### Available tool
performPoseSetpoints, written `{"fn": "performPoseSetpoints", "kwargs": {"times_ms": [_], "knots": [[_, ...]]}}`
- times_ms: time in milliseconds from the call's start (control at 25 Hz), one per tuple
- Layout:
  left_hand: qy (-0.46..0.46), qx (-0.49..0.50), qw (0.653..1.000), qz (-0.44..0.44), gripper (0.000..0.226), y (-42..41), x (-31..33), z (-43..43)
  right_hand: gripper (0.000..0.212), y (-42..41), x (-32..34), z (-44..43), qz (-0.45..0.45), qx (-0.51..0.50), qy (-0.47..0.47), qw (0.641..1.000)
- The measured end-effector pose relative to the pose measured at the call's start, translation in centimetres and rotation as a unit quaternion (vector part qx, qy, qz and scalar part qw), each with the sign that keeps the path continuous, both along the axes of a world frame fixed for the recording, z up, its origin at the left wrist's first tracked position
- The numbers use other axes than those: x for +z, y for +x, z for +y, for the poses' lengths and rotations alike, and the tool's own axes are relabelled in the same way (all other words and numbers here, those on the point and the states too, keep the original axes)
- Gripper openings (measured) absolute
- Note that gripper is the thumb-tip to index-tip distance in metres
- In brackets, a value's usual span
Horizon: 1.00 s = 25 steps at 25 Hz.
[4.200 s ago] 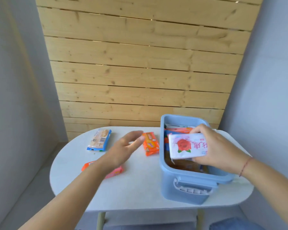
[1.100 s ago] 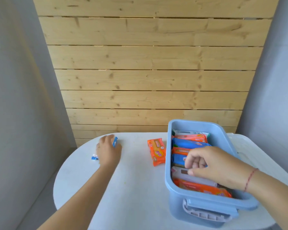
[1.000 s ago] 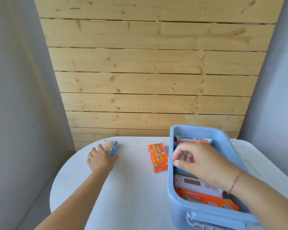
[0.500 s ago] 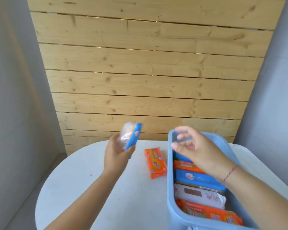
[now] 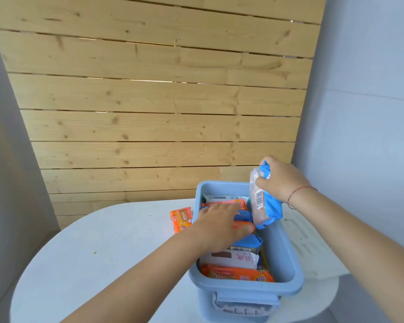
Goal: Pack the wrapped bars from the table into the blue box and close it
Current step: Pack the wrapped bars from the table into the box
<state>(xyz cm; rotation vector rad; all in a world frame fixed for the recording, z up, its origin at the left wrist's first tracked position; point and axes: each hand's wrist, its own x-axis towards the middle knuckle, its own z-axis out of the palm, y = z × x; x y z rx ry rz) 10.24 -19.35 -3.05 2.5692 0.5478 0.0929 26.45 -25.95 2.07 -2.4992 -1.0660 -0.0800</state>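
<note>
The blue box [image 5: 287,259] stands open on the right half of the white table [image 5: 107,252], filled with several wrapped bars in orange, blue and white. My right hand [image 5: 282,180] grips a blue-and-clear wrapped bar [image 5: 264,201] upright over the box's far right corner. My left hand [image 5: 219,227] lies flat, palm down, fingers spread, on the bars inside the box. One orange wrapped bar [image 5: 181,219] lies on the table just left of the box.
A white lid [image 5: 313,248] lies on the table to the right of the box. A wooden slat wall stands behind the table, grey walls on both sides. The box has a latch handle [image 5: 243,304] on its near end.
The blue-and-clear bar passed from my left hand to my right, which now holds it over the box. My left hand moved right and came down onto the bars inside.
</note>
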Motion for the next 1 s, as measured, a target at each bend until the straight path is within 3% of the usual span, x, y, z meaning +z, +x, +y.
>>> {"fn": "performPoseSetpoints", "kwargs": {"times_ms": [120,240,440,520,600,680,720,760,840,920,1000], "knots": [[0.183,-0.054,0.969,0.156,0.067,-0.5,-1.6,0.5,0.032,0.7,-0.9,1.0,-0.04,-0.01,-0.112,0.993],[0.205,-0.058,0.961,0.174,0.068,-0.6,-2.2,0.7,0.028,0.5,-2.9,2.7,-0.06,-0.003,-0.204,0.977],[0.221,-0.061,0.961,0.155,0.068,-1.2,-2.1,1.1,0.048,0.8,-5.7,2.8,-0.13,-0.008,-0.127,0.983],[0.141,-0.049,0.986,0.071,0.056,-1.6,-1.9,1.9,0.048,1.4,-5.8,2.1,-0.111,0.017,-0.106,0.988],[-0.025,0.016,0.994,-0.104,0.036,-2.1,-1.8,3.8,0.035,1.9,-5.8,1.1,-0.104,0.041,-0.081,0.99],[-0.143,0.154,0.946,-0.247,0.028,-2.7,-2.5,7.1,0.026,1.9,-6.0,0.2,-0.139,0.057,-0.098,0.984],[-0.16,0.234,0.919,-0.276,0.03,-2.8,-3.5,9.1,0.025,2.0,-6.3,0.0,-0.158,0.064,-0.127,0.977],[-0.16,0.299,0.903,-0.266,0.033,-3.0,-4.7,10.9,0.025,2.0,-6.6,-0.2,-0.17,0.071,-0.16,0.97],[-0.156,0.351,0.909,-0.159,0.048,-3.2,-7.5,13.3,0.026,1.9,-7.3,0.1,-0.183,0.075,-0.205,0.959],[-0.152,0.296,0.943,-0.024,0.08,-2.7,-10.0,14.2,0.028,1.8,-7.6,0.7,-0.215,0.076,-0.232,0.946],[-0.133,0.245,0.959,0.06,0.091,-1.2,-11.5,14.2,0.029,1.7,-7.7,1.1,-0.235,0.079,-0.246,0.937]]}}
